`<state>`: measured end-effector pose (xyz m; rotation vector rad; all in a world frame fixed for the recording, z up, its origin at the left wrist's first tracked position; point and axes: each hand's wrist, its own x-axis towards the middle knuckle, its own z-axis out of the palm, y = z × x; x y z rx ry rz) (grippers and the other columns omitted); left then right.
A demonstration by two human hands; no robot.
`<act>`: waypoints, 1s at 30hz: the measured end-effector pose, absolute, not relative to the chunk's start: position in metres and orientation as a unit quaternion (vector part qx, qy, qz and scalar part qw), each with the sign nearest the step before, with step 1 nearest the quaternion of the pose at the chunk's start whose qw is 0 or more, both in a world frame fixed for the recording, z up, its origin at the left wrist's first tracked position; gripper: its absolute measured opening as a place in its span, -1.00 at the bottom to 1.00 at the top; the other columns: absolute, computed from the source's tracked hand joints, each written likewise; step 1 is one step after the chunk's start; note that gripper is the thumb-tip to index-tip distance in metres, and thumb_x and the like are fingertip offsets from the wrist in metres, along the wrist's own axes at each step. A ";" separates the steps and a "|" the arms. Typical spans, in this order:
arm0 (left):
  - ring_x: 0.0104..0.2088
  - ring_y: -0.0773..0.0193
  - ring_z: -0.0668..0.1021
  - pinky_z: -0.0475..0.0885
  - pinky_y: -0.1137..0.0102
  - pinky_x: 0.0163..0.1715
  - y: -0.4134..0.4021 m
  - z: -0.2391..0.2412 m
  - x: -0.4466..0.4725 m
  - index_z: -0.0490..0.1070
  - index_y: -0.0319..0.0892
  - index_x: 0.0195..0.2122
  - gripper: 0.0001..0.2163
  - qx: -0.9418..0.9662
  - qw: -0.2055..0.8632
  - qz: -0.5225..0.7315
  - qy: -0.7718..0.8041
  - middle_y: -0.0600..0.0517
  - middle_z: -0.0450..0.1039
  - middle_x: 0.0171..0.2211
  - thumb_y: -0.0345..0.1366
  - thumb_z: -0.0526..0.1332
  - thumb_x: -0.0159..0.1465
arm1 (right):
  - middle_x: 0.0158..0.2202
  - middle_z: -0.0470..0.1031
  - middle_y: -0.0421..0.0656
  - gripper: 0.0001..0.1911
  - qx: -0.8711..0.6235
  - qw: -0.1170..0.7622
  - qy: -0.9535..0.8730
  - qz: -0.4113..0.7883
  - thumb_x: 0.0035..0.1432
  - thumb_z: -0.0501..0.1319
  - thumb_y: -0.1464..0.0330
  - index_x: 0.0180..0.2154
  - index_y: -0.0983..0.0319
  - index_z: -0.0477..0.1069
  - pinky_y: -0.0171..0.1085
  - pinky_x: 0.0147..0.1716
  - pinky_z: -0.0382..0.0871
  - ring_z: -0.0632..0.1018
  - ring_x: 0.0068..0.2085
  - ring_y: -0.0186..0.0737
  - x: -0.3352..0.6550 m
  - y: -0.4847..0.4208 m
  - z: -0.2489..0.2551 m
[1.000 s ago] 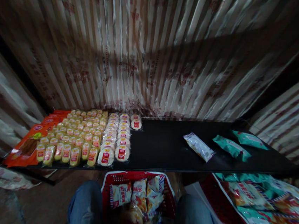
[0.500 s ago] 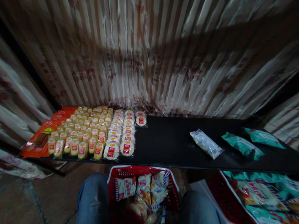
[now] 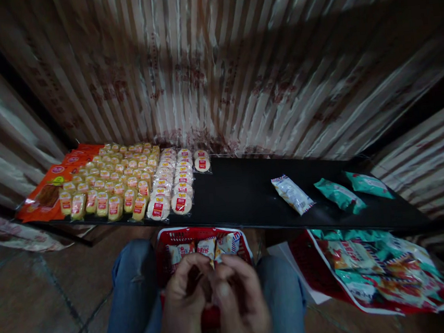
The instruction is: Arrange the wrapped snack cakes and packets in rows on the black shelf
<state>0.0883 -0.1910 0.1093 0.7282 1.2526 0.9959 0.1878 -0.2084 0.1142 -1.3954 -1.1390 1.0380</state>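
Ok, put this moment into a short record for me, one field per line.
hands: left hand and right hand close together over the middle red basket
held: cannot make out what, if anything
middle basket contents: snack packets
surface: black shelf
shelf, left part: orange packs, yellow wrapped pieces, white round pieces
shelf, right part: one white packet, two teal packets
right side: another red basket with mixed packets

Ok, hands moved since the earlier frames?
Yes, up into view: earlier neither showed; now the left hand and right hand are over the left red basket, below the black shelf in frame.
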 end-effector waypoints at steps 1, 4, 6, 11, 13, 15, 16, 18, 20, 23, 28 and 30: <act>-0.47 0.28 0.48 0.42 0.40 -0.48 -0.178 0.096 0.088 0.42 -0.09 -0.30 -0.69 0.314 0.640 0.436 0.549 0.04 0.45 -0.43 0.03 0.26 0.08 | -0.31 0.51 -0.14 -0.69 -0.589 0.498 -0.462 0.438 0.21 0.07 0.14 -0.04 0.01 0.40 -0.16 -0.39 0.48 0.54 -0.36 -0.15 0.188 -0.196 0.098; -0.50 0.29 0.46 0.43 0.39 -0.43 -0.151 0.045 0.086 0.40 -0.15 -0.38 -0.68 0.358 0.591 0.392 0.607 0.05 0.41 -0.51 0.03 0.16 0.11 | -0.21 0.54 -0.06 -0.68 -0.645 0.401 -0.523 0.387 0.19 0.05 0.20 -0.12 0.15 0.47 -0.09 -0.14 0.45 0.55 -0.18 -0.08 0.194 -0.164 0.038; -0.33 0.21 0.52 0.45 0.31 -0.24 -0.142 0.014 0.085 0.43 -0.15 -0.34 -0.70 0.461 0.519 0.314 0.647 -0.02 0.48 -0.39 -0.07 0.03 0.22 | 0.04 0.43 0.05 -0.64 -0.683 0.287 -0.588 0.324 0.09 0.14 0.29 -0.07 0.24 0.47 -0.06 0.11 0.26 0.40 0.11 0.04 0.203 -0.152 0.001; 0.23 0.03 0.21 0.08 0.15 0.20 -0.130 -0.032 0.087 0.35 -0.19 0.07 -0.61 0.680 0.313 0.086 0.658 -0.16 0.29 0.15 -0.32 0.09 0.19 | 0.25 0.19 0.04 -0.46 -0.718 0.103 -0.628 0.280 0.15 0.06 0.35 0.18 0.27 0.24 -0.09 0.21 0.09 0.22 0.26 0.00 0.212 -0.143 -0.044; 0.12 0.11 0.38 0.20 0.22 0.13 -0.128 -0.046 0.088 0.34 -0.17 0.07 -0.63 0.688 0.373 -0.018 0.623 -0.14 0.41 0.05 -0.34 -0.03 0.27 | 0.22 0.24 0.07 -0.48 -0.705 0.067 -0.639 0.300 0.12 0.09 0.37 0.14 0.30 0.30 -0.09 0.20 0.12 0.24 0.24 0.01 0.210 -0.143 -0.052; 0.04 0.17 0.45 0.23 0.29 0.10 -0.129 -0.059 0.089 0.39 -0.16 -0.01 -0.66 0.708 0.395 -0.038 0.584 -0.11 0.46 0.00 -0.39 -0.05 0.27 | 0.19 0.28 0.08 -0.52 -0.695 0.069 -0.646 0.309 0.06 0.12 0.43 0.06 0.32 0.38 -0.10 0.19 0.13 0.27 0.22 0.00 0.208 -0.143 -0.060; 0.02 0.17 0.47 0.24 0.31 0.08 -0.130 -0.064 0.088 0.41 -0.17 -0.04 -0.68 0.714 0.400 -0.031 0.575 -0.11 0.47 -0.02 -0.41 -0.03 0.26 | 0.17 0.31 0.06 -0.55 -0.692 0.085 -0.644 0.314 0.05 0.12 0.46 0.02 0.31 0.42 -0.11 0.19 0.13 0.30 0.21 -0.02 0.208 -0.142 -0.064; -0.04 0.19 0.50 0.29 0.36 0.02 -0.131 -0.071 0.086 0.43 -0.22 -0.09 -0.71 0.698 0.419 -0.007 0.581 -0.12 0.49 -0.06 -0.44 0.02 0.23 | 0.10 0.40 0.00 -0.60 -0.691 0.141 -0.624 0.337 0.05 0.08 0.50 -0.07 0.28 0.48 -0.16 0.17 0.18 0.39 0.14 -0.12 0.210 -0.140 -0.071; -0.08 0.22 0.52 0.33 0.41 -0.03 -0.130 -0.074 0.084 0.44 -0.23 -0.12 -0.72 0.665 0.453 0.016 0.593 -0.10 0.51 -0.09 -0.47 0.06 0.19 | 0.00 0.50 -0.06 -0.63 -0.692 0.201 -0.583 0.375 0.08 0.04 0.50 -0.12 0.25 0.49 -0.21 0.10 0.28 0.48 0.04 -0.20 0.212 -0.137 -0.076; -0.08 0.24 0.52 0.35 0.42 -0.04 -0.127 -0.073 0.081 0.47 -0.18 -0.16 -0.70 0.628 0.494 0.053 0.599 0.00 0.54 -0.13 -0.53 0.11 0.11 | -0.08 0.54 -0.10 -0.65 -0.704 0.243 -0.539 0.394 0.10 0.02 0.47 -0.12 0.23 0.47 -0.22 0.02 0.36 0.54 -0.05 -0.24 0.217 -0.136 -0.075; -0.12 0.28 0.54 0.35 0.46 -0.08 -0.121 -0.074 0.067 0.48 -0.21 -0.19 -0.73 0.574 0.472 0.080 0.665 -0.04 0.55 -0.17 -0.52 0.09 0.15 | -0.06 0.48 0.05 -0.68 -0.784 0.147 -0.534 0.280 0.14 0.05 0.40 -0.11 0.28 0.46 -0.20 -0.04 0.36 0.50 -0.03 -0.09 0.235 -0.143 -0.052; -0.17 0.23 0.56 0.37 0.44 -0.14 -0.120 -0.076 0.056 0.48 -0.22 -0.23 -0.79 0.540 0.426 0.061 0.723 -0.10 0.56 -0.23 -0.46 0.10 0.17 | -0.04 0.45 0.08 -0.68 -0.822 0.119 -0.505 0.236 0.14 0.06 0.37 -0.11 0.27 0.47 -0.17 -0.08 0.35 0.48 0.00 -0.01 0.246 -0.144 -0.044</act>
